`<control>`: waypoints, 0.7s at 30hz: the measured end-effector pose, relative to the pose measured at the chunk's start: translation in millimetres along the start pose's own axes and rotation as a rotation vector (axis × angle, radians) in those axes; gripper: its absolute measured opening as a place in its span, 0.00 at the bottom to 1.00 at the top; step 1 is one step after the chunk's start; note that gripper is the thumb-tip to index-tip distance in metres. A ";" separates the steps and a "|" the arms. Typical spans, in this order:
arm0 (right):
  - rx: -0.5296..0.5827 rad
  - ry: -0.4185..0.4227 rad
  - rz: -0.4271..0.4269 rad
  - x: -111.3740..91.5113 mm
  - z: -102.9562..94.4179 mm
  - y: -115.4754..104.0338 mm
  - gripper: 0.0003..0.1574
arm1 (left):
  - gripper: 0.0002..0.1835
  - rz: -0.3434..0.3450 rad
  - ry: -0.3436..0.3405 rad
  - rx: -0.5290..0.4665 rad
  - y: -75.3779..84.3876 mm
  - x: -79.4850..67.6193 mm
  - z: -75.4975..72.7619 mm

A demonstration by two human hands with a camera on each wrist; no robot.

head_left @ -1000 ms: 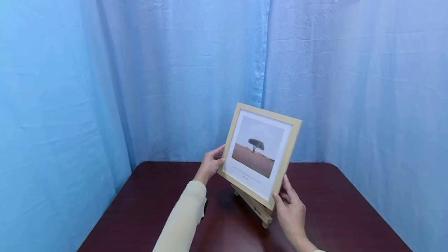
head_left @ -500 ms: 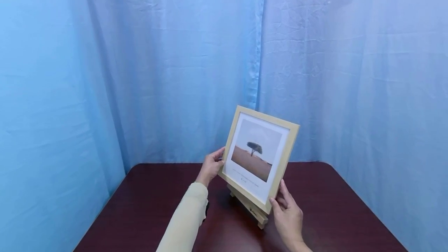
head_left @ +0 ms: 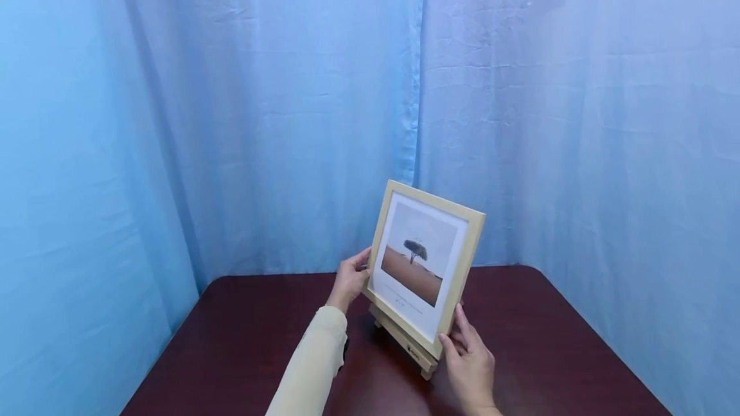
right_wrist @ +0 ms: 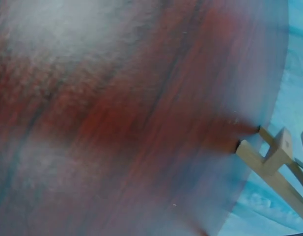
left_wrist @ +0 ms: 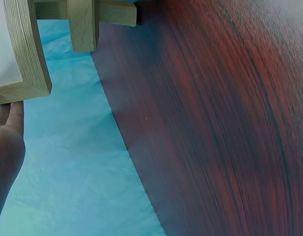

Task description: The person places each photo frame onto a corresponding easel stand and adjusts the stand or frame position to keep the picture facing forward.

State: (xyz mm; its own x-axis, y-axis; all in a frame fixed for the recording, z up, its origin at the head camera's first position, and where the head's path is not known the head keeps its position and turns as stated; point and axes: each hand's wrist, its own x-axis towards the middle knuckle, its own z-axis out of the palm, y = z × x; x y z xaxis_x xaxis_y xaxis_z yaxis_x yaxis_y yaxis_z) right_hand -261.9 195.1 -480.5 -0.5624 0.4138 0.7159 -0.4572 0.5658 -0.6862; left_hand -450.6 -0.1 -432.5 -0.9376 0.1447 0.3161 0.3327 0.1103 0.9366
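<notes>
In the head view a picture frame with a light wood border and a tree print leans back and tilts, its right side lower. My left hand holds its left edge near the bottom corner. The right hand pinches its lower right edge between thumb and fingers. Just below the frame is the ledge of a small wooden easel; whether they touch I cannot tell. In the left wrist view the frame's corner rests against my left fingers. The right wrist view has easel legs without my right hand.
A dark red-brown table with rounded far corners carries the easel. Light blue curtains hang behind it and along both sides. The table's surface is glossy.
Both hands have lowered the picture frame a little toward the easel's ledge, and its face has turned slightly. The head view has swung right, so the curtains appear shifted left.
</notes>
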 end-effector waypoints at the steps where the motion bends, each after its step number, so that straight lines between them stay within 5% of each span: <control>1: -0.008 0.006 -0.014 -1.1 0.4 1.5 0.44 | 0.30 -0.001 0.004 0.000 -0.2 -0.2 1.2; 21: -0.058 0.049 -0.009 -11.7 5.2 13.1 0.45 | 0.30 0.023 0.041 0.024 -13.1 -1.0 15.1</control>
State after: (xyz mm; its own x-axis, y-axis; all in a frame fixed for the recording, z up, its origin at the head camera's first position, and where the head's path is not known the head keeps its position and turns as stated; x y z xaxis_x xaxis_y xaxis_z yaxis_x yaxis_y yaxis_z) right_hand -264.8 193.9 -498.5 -0.5234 0.4416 0.7288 -0.4211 0.6095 -0.6717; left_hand -452.5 13.1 -447.3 -0.9327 0.1068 0.3444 0.3565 0.1312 0.9250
